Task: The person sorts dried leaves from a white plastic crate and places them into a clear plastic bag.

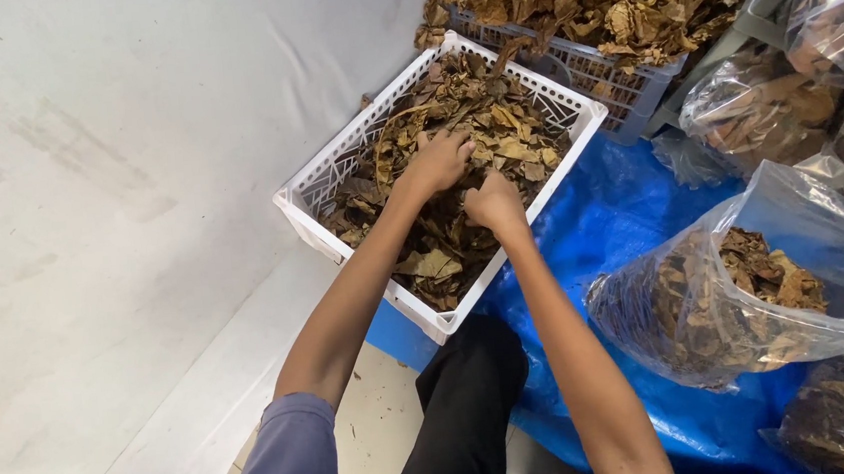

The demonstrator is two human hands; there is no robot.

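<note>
Here 2 hands grip leaves inside crate.

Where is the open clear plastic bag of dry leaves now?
The clear plastic bag lies on the blue tarp, right of the white crate.

We dig our left hand and right hand into dry brown leaves filling a white basket on a blue tarp.

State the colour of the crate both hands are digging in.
White: the latticed plastic crate of dry brown leaves, clear in the head view.
</note>
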